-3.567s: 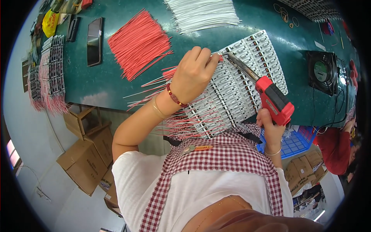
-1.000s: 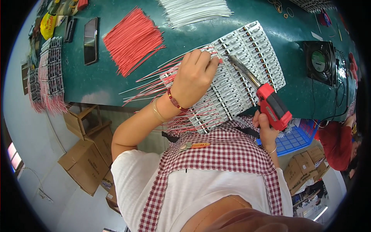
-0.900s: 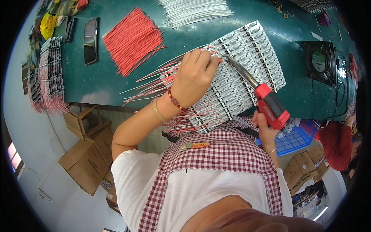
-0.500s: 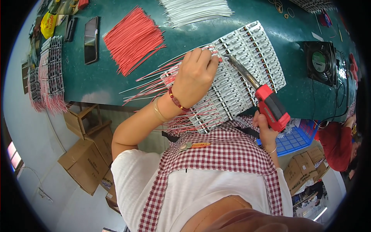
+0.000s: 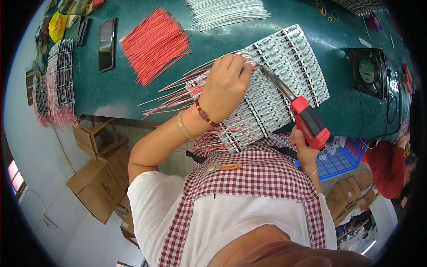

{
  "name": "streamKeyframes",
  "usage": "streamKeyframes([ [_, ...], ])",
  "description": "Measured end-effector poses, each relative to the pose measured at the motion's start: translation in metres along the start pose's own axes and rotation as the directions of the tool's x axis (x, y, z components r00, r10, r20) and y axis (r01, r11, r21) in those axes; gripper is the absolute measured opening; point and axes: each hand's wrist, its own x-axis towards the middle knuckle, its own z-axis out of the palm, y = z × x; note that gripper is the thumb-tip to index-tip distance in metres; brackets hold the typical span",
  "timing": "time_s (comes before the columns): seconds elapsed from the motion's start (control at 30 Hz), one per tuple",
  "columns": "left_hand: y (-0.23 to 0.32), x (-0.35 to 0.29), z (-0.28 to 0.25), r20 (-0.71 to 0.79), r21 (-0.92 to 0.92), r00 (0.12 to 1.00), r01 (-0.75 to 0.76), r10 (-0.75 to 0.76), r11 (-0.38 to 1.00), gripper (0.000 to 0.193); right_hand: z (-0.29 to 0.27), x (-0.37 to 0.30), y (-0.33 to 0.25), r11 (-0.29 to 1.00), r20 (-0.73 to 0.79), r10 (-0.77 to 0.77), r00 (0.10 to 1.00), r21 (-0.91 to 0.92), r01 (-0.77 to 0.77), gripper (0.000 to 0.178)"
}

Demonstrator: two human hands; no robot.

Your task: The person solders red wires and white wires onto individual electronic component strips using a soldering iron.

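Note:
My left hand (image 5: pixel 227 82) is closed in a pinch over the panel of small white circuit boards (image 5: pixel 287 58). A short red wire end (image 5: pixel 254 68) pokes out past its fingertips. My right hand (image 5: pixel 306 151) grips the red and black handle of a soldering iron (image 5: pixel 310 122). The iron's bent tip is close against that red end; whether they touch is too small to tell. Red and white wires (image 5: pixel 178 91) trail off the panel's left side, some passing under my left hand. The panel's near edge lies by my checked apron (image 5: pixel 253 175).
On the green table (image 5: pixel 213 42) lie a bundle of red wires (image 5: pixel 155 46), a bundle of white wires (image 5: pixel 227 13) and a phone (image 5: pixel 106 44). A small fan (image 5: pixel 368 71) stands at the right. Wired panels (image 5: pixel 59 80) are stacked at the left. Another person's red sleeve (image 5: pixel 386 169) shows at far right.
The soldering iron has shifted slightly left, its tip coming closer to the red wire end. My left hand has stayed nearly in place.

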Motion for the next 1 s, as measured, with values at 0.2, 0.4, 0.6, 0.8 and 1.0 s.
streamKeyframes([
  [0.2, 0.000, -0.001, 0.001, 0.022, 0.021, 1.000, 0.005, -0.005, 1.000, 0.020, 0.008, 0.000, -0.025, 0.977, -0.095, 0.093, 0.991, 0.201, -0.072, 0.040],
  [0.4, 0.002, 0.000, 0.002, 0.031, 0.044, 0.999, 0.007, -0.008, 0.999, 0.018, 0.004, 0.001, -0.022, 0.964, -0.075, 0.101, 0.992, 0.253, -0.079, 0.042],
  [0.6, 0.001, -0.002, -0.002, 0.045, 0.118, 0.999, 0.018, -0.023, 0.993, 0.017, 0.006, 0.004, -0.029, 0.955, -0.095, 0.091, 0.991, 0.292, -0.059, 0.043],
  [0.8, -0.031, -0.022, -0.069, 0.062, 0.226, 0.969, 0.220, -0.239, 0.949, 0.012, 0.004, 0.008, -0.032, 0.936, -0.158, 0.073, 0.985, 0.352, -0.013, 0.042],
  [1.0, -0.030, 0.002, -0.056, -0.066, 0.123, 0.968, 0.250, -0.243, 0.960, 0.007, -0.001, 0.015, -0.033, 0.922, -0.158, 0.045, 0.986, 0.387, 0.019, 0.041],
])
